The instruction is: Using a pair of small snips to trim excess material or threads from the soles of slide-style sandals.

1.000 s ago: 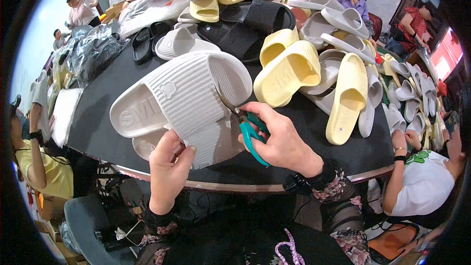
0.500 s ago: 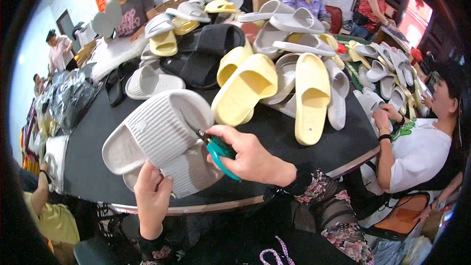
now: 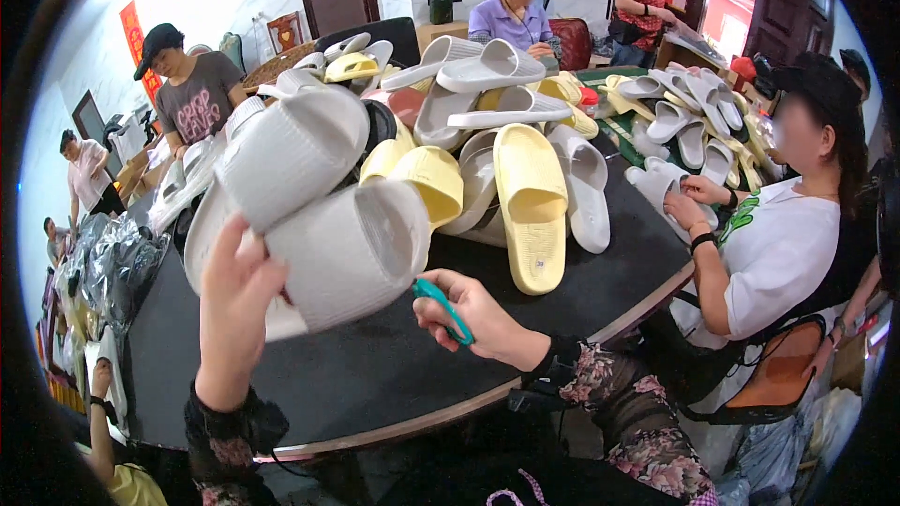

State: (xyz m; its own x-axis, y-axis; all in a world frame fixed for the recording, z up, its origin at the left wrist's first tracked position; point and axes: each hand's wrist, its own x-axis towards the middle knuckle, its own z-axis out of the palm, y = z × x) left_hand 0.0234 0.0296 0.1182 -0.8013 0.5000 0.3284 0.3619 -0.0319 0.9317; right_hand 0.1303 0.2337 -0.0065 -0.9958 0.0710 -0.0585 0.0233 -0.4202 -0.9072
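A pair of grey slides with ribbed straps [image 3: 342, 258] is lifted off the table, smeared by motion. My left hand [image 3: 234, 295] grips the pair at its near edge, fingers partly blurred. Low over the table, just right of the slides, my right hand [image 3: 478, 319] is closed round small scissors with a teal handle [image 3: 442, 311]. Their blades do not show clearly. Beyond the slides a yellow slide [image 3: 530, 215] lies sole down with its toe end toward the far side, beside other yellow and grey ones.
A heap of grey and yellow slides [image 3: 492, 66] covers the far part of the black table [image 3: 356, 379]. A co-worker in a white shirt [image 3: 787, 244] handles grey slides at the right. Other people stand or sit behind the table. Clear plastic bags [image 3: 112, 262] lie at the left.
My left hand has raised the grey slides and swung them up. The scissors in my right hand have come away from the strap. The view has turned a little to the right.
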